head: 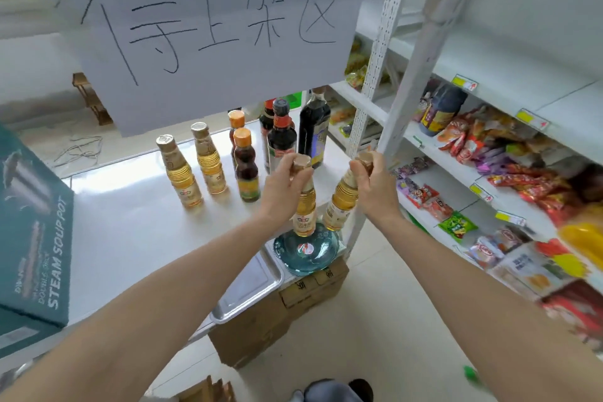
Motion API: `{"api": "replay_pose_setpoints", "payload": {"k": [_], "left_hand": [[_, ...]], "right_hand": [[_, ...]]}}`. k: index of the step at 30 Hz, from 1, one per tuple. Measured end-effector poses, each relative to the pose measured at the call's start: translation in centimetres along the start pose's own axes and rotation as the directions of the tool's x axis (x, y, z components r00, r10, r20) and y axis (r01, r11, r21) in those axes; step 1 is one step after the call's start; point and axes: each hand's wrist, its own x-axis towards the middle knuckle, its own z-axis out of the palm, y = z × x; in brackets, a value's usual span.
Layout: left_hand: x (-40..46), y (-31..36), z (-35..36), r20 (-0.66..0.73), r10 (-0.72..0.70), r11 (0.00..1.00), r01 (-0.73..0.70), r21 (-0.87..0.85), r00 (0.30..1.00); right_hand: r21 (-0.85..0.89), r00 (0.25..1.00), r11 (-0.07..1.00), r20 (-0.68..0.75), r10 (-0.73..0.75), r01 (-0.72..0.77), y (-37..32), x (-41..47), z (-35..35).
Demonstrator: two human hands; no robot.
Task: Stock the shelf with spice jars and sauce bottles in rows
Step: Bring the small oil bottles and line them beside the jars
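My left hand grips the neck of a small bottle of pale yellow liquid, held in the air past the right end of the white shelf. My right hand grips the top of a second yellow bottle, tilted, beside the first. On the shelf stand two more yellow bottles, two small dark sauce bottles with orange caps, and taller dark soy sauce bottles behind them.
A hand-written paper sign hangs above the shelf. A teal soup pot box sits at the shelf's left. Below the bottles lie a metal tray, a glass lid and cardboard boxes. Snack-filled shelves run along the right.
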Motion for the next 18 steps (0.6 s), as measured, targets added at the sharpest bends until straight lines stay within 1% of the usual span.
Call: {"api": "replay_pose_setpoints", "payload": {"k": [3, 7, 12, 15, 18], "left_hand": [[0.6, 1.3, 4.0, 0.11, 0.01, 0.999, -0.006, -0.044, 0.994], [1.4, 3.9, 10.2, 0.226, 0.048, 0.998, -0.04, -0.039, 0.973], [2.3, 8.2, 18.4, 0.337, 0.123, 0.991, -0.101, -0.082, 0.933], [3.0, 10.9, 23.7, 0.38, 0.191, 0.98, -0.156, -0.122, 0.905], [3.3, 13.5, 28.9, 0.431, 0.211, 0.974, -0.152, -0.168, 0.878]], "right_hand": [[-0.028, 0.996, 0.998, -0.075, 0.052, -0.054, 2.5, -0.1, -3.8], [-0.062, 0.976, 0.99, -0.186, 0.117, -0.13, 5.8, -0.1, -9.3], [-0.098, 0.94, 0.976, -0.305, 0.155, -0.192, 9.9, 0.4, -16.9], [-0.088, 0.923, 0.971, -0.341, 0.179, -0.221, 12.3, 0.9, -21.9], [-0.107, 0.91, 0.968, -0.378, 0.173, -0.229, 14.7, 1.5, -26.9]]}}
